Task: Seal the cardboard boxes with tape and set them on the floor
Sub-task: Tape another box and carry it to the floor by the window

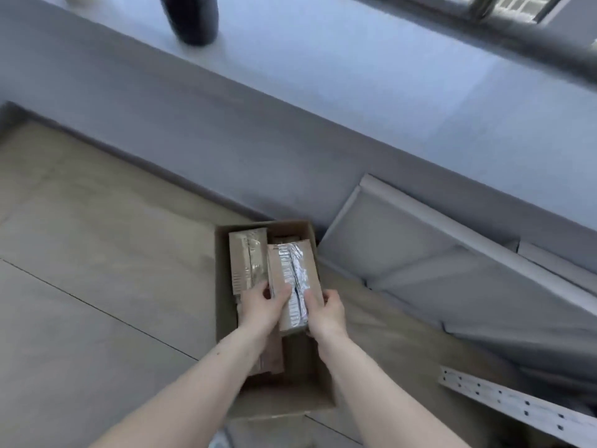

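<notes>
A small cardboard box, sealed along its top with shiny clear tape, is held over a large open cardboard carton that stands on the floor. My left hand grips the small box's left side, thumb on top. My right hand grips its right side, thumb pressing the tape. Inside the carton, at the left, lies another taped small box. More brown boxes lie deeper in the carton, partly hidden by my forearms.
The carton sits on a beige tiled floor beside a grey wall under a windowsill. White shelf panels lean against the wall at the right. A perforated white rail lies at lower right. A dark vase stands on the sill.
</notes>
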`<state>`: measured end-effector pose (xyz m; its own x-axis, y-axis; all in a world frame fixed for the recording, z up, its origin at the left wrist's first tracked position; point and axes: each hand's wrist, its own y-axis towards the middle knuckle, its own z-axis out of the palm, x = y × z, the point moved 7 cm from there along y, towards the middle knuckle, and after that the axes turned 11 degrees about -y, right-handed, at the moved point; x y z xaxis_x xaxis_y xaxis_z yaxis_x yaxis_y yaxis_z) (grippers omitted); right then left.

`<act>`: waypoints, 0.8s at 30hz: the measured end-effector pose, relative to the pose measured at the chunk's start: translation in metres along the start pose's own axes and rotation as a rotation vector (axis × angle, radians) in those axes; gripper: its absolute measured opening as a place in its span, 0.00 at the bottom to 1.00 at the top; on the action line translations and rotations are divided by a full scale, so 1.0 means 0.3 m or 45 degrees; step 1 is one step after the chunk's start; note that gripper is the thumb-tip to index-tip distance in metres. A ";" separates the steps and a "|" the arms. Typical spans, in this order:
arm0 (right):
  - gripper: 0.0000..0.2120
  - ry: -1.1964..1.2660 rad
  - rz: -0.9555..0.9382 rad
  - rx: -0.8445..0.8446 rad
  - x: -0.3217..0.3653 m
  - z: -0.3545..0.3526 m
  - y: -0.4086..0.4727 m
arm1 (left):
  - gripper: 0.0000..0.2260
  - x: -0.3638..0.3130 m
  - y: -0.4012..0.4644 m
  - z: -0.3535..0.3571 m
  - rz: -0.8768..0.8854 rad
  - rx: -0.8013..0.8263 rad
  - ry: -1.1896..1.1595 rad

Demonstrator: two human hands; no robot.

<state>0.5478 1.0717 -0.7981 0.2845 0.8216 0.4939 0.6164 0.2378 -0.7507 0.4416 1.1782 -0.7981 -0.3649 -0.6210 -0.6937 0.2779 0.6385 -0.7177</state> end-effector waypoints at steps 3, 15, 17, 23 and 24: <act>0.11 -0.027 -0.016 -0.099 -0.001 0.056 0.129 | 0.15 -0.023 0.115 0.011 0.095 -0.048 0.136; 0.17 0.078 -0.061 -0.541 0.011 0.039 0.160 | 0.09 -0.020 0.244 0.073 0.262 -0.062 0.213; 0.16 0.057 -0.155 -0.576 0.032 0.030 0.131 | 0.07 -0.019 0.232 0.062 0.248 -0.032 0.148; 0.16 -0.139 -0.027 -0.492 0.051 0.063 0.202 | 0.15 -0.041 0.309 0.038 0.236 -0.082 0.269; 0.16 -0.202 -0.014 -0.488 0.058 0.072 0.218 | 0.16 -0.043 0.325 0.040 0.245 -0.099 0.348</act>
<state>0.5772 1.1126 -0.8481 0.1785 0.8969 0.4046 0.8561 0.0611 -0.5132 0.4840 1.2433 -0.8599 -0.5397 -0.3477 -0.7667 0.2998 0.7717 -0.5609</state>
